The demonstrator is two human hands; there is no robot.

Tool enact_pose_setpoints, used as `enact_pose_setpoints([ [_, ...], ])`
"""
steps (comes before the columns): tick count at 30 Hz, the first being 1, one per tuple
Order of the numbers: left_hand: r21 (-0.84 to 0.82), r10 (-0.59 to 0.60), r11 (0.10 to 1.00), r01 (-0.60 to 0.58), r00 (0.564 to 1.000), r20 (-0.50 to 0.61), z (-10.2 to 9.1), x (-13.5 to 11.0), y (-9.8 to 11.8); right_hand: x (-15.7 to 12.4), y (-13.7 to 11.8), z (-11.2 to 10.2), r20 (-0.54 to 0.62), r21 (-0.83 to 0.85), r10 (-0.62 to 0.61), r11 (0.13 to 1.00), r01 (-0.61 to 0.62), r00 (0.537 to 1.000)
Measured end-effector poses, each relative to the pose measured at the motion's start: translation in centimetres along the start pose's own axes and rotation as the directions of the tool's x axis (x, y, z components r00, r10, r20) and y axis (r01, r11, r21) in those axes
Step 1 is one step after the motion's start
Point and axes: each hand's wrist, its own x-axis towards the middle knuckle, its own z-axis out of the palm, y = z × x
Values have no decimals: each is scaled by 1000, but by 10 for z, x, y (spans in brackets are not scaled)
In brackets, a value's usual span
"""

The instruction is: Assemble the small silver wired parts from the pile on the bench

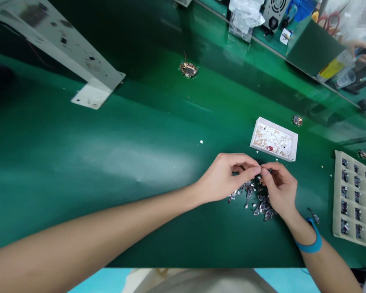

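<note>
My left hand (228,177) and my right hand (279,186) meet at the fingertips, just in front of a white box. Thumb and index finger are pinched together on each hand. Whatever sits between them is too small and covered to name. Below the fingers lies a pile of small dark electronic parts (264,206) with thin leads, partly hidden by both hands. One similar loose part (315,217) rests beside my right wrist, which wears a blue band (312,244). The white box (293,152) holds many tiny white and tan bits.
A cream compartment tray (338,195) with small parts stands at the right. Round coppery pieces (188,69) lie on the green table (125,171). A metal bracket (94,91) stands at the left. Along the back are a green box (315,49), scissors (329,22) and another person's hand (358,49).
</note>
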Motion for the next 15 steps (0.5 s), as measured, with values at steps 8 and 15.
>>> enact_pose_setpoints([
  [8, 11, -82, 997, 82, 987, 138, -12, 6, 2, -3, 1, 1, 21, -113, -32, 993, 34, 999],
  [15, 50, -45, 998, 40, 992, 117, -9, 5, -2, -3, 5, 0, 12, -118, -20, 993, 22, 1000],
])
